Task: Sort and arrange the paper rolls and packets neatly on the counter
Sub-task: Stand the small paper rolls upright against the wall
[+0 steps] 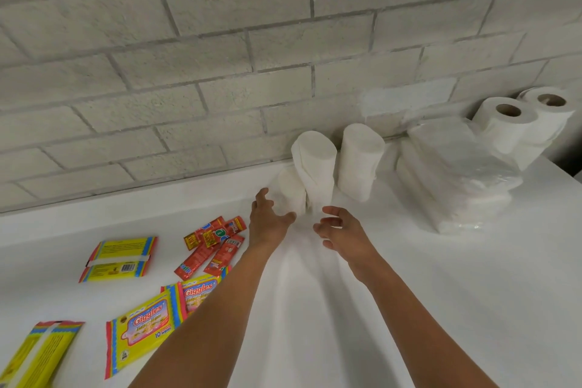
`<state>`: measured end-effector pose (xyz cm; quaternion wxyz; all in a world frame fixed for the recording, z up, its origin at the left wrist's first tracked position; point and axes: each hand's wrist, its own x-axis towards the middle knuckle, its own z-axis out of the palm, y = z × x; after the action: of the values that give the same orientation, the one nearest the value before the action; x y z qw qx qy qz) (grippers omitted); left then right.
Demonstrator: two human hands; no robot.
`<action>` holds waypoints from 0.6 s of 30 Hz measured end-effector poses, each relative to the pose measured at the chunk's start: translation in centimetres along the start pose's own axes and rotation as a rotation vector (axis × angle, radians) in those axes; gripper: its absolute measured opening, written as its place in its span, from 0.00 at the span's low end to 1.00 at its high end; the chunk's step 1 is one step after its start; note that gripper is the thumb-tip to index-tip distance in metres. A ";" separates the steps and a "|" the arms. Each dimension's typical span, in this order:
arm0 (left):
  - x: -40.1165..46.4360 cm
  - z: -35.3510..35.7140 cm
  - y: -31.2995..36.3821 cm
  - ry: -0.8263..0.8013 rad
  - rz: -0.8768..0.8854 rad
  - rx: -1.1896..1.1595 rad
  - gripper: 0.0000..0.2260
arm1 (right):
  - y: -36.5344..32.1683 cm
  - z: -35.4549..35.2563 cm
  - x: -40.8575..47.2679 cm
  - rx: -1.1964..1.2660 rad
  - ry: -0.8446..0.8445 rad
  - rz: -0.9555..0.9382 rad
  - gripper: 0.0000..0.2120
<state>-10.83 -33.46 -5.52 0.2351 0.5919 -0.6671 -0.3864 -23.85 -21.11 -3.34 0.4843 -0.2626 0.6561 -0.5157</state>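
Three white paper rolls stand on end near the wall: a tall one [316, 167], a shorter one [291, 189] at its left, and another [359, 164] to the right. My left hand [269, 220] reaches toward the short roll with fingers spread, holding nothing. Just in front of the tall roll, my right hand [338, 230] hovers with loosely curled fingers, also empty. Yellow Giggles wipe packets [143, 337] [121, 258] and several small red sachets [214, 242] lie scattered at the left.
A stack of plastic-wrapped white tissue packs [456, 176] sits at the right, with two toilet rolls [504, 123] [548, 110] behind it. A grey brick wall [220, 57] backs the white counter [409, 293]. Another yellow packet [34, 356] lies at the lower left edge.
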 end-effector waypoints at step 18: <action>-14.4 -14.7 -8.0 0.233 0.187 0.113 0.16 | 1.1 9.4 -8.5 -0.267 -0.197 -0.115 0.20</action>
<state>8.07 -22.96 -1.11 0.3121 0.5804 -0.7082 -0.2533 -11.78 -17.56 -1.21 0.4768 -0.4107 0.6522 -0.4226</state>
